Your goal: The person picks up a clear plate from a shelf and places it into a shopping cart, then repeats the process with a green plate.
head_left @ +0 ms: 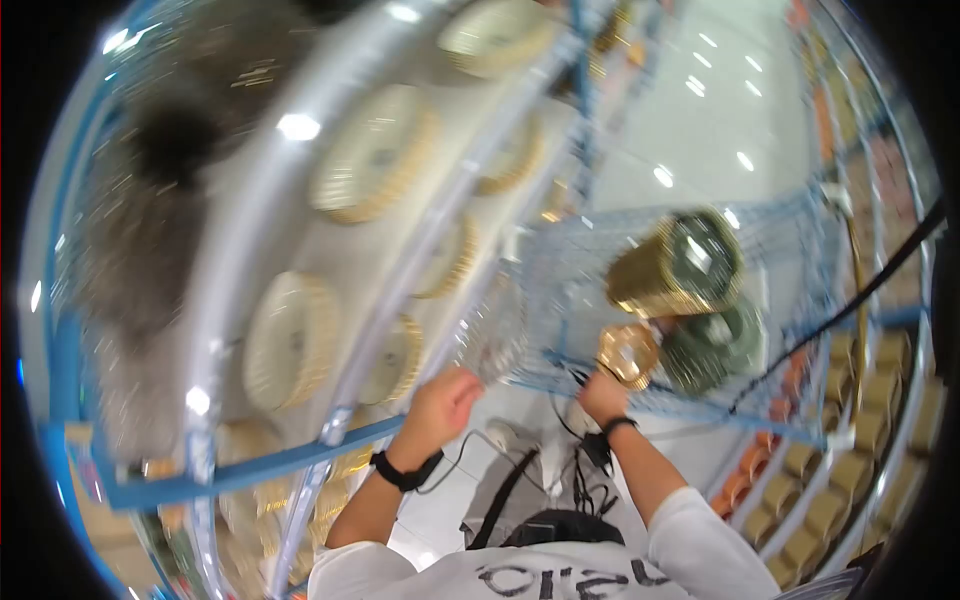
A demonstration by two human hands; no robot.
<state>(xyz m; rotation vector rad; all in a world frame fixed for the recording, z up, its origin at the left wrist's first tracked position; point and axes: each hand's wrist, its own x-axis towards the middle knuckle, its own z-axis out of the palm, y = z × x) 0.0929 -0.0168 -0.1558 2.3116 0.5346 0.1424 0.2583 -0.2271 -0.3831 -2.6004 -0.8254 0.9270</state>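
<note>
My right hand (603, 398) is closed at the near edge of a blue wire cart (560, 350). It grips a small gold bowl (628, 357) with a wavy rim, held over the cart. Beyond the bowl, inside the cart, lie a stack of gold-sided dishes with green insides (675, 262) and some dark green dishes (715, 345). My left hand (445, 408) is closed beside the shelf edge, its fingers blurred. Crinkled clear plastic (492, 330) shows just past those fingers; whether they hold it is hard to see.
On the left, a blue-framed shelf (250, 470) bears cream oval dishes (375, 155) with gold rims behind clear rails. Further shelves on the right hold tan and orange items (835, 470). Cables hang near my wrists, and a black strap (880, 275) crosses over the cart.
</note>
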